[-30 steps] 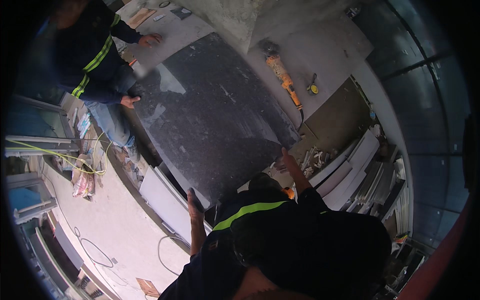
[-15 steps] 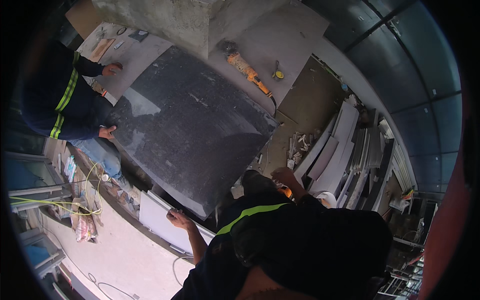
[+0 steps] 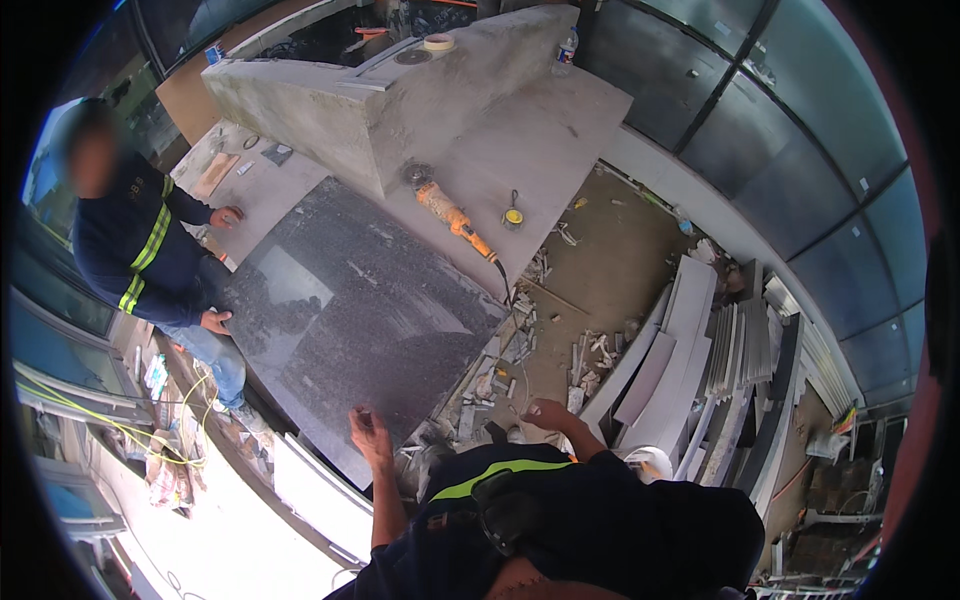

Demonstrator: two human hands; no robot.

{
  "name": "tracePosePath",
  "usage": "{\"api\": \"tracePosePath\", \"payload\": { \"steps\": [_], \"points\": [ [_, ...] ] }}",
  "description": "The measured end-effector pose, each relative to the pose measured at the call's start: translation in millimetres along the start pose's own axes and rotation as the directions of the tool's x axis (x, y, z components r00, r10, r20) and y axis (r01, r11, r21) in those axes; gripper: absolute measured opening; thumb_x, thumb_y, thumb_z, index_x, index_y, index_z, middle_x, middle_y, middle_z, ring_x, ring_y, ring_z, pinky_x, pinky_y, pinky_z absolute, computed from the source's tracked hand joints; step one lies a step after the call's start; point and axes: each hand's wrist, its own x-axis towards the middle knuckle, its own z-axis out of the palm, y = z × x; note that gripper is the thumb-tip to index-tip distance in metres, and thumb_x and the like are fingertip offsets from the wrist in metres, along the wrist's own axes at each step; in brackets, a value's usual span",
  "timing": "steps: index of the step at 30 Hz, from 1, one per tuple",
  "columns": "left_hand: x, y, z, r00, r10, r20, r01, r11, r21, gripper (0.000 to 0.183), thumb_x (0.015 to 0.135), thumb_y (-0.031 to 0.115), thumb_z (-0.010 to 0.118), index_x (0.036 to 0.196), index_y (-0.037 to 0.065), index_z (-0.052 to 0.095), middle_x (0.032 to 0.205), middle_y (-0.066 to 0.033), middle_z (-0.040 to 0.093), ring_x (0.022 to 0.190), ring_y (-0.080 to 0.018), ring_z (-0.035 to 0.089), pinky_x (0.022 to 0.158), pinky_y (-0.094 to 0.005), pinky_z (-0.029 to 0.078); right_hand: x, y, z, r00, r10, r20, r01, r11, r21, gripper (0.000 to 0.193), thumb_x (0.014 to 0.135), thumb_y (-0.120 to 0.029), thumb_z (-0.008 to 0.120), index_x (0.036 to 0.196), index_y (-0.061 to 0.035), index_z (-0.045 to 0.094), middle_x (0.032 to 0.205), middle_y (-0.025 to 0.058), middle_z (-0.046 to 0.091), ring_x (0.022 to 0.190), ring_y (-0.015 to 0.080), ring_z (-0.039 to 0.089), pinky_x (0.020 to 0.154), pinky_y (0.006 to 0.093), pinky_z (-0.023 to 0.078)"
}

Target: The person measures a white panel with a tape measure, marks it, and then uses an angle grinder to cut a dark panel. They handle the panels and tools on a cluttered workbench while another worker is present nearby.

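A large dark grey stone slab (image 3: 390, 300) lies in front of me, with a paler patch on its left part. Over its near corner is my left hand (image 3: 371, 436), fingers curled in and nothing visible in them; whether it touches the slab I cannot tell. My right hand (image 3: 548, 414) hovers to the right of the slab above rubble, fingers loosely bent and apart, with no held thing showing. On the far left a co-worker stands at the slab. One of that person's hands (image 3: 217, 321) is at the slab's edge, the other (image 3: 226, 217) beyond its far left side.
An orange angle grinder (image 3: 455, 220) and a yellow tape measure (image 3: 513, 216) lie on the pale floor beyond the slab. A low cement wall (image 3: 300, 115) stands behind. At right are stacked panel strips (image 3: 660, 350), broken pieces (image 3: 590, 355) and a white bucket (image 3: 650, 462).
The view has tilted up, bringing in the wall top and the co-worker's upper body. My left hand has moved from beside the white panel to over the slab's near corner.
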Motion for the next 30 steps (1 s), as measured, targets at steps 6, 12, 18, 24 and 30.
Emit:
{"api": "tracePosePath", "payload": {
  "steps": [6,12,18,24,30],
  "points": [
    [-97,32,78,0.971,-0.064,0.232,0.088,0.992,-0.093,0.018,0.1,0.016,0.064,0.114,0.005,0.066,0.073,-0.0121,0.07,0.064,-0.0204,0.068,0.063,-0.038,0.053,-137,107,12,0.862,0.238,0.449,-0.406,0.853,0.327,0.068,0.102,-0.066,0.055,0.126,-0.0053,0.073,0.119,0.0187,0.076,0.116,0.0313,0.072,0.093,0.0439,0.058],
    [-156,87,115,0.872,-0.024,0.488,0.028,1.0,0.0,0.019,0.1,0.016,0.065,0.115,0.005,0.067,0.075,-0.0131,0.071,0.065,-0.021,0.07,0.064,-0.0381,0.054,-205,157,65,0.985,0.161,-0.055,-0.095,0.789,0.607,0.06,0.099,-0.058,0.064,0.108,-0.0005,0.078,0.095,0.0163,0.079,0.094,0.0279,0.076,0.084,0.0417,0.058],
    [-157,152,131,0.677,0.09,0.73,-0.091,0.995,-0.038,0.022,0.101,0.021,0.067,0.116,0.006,0.069,0.085,-0.0153,0.076,0.078,-0.0257,0.076,0.072,-0.0383,0.059,-253,184,3,0.665,0.742,-0.08,-0.198,0.278,0.94,0.032,0.089,-0.029,0.074,0.085,0.0028,0.075,0.068,0.0063,0.066,0.067,0.0149,0.065,0.062,0.0347,0.052],
    [-172,210,160,0.31,0.254,0.916,-0.097,0.967,-0.236,0.044,0.104,0.031,0.069,0.136,0.002,0.063,0.11,-0.0175,0.075,0.098,-0.0265,0.075,0.087,-0.0394,0.06,-225,151,-89,0.785,0.322,-0.529,0.368,0.446,0.816,0.04,0.109,-0.035,0.053,0.128,-0.0035,0.069,0.104,0.0068,0.067,0.089,0.0148,0.066,0.067,0.0322,0.056],
    [-168,215,134,0.369,0.259,0.893,-0.062,0.965,-0.255,0.084,0.099,0.044,0.076,0.16,0.0,0.041,0.143,-0.0249,0.06,0.119,-0.032,0.07,0.1,-0.0421,0.056,-110,-24,-64,0.859,0.031,-0.511,0.466,0.367,0.805,0.043,0.111,-0.027,0.053,0.147,-0.0047,0.059,0.13,0.0101,0.061,0.119,0.0212,0.063,0.096,0.0377,0.056]
  ]
}}
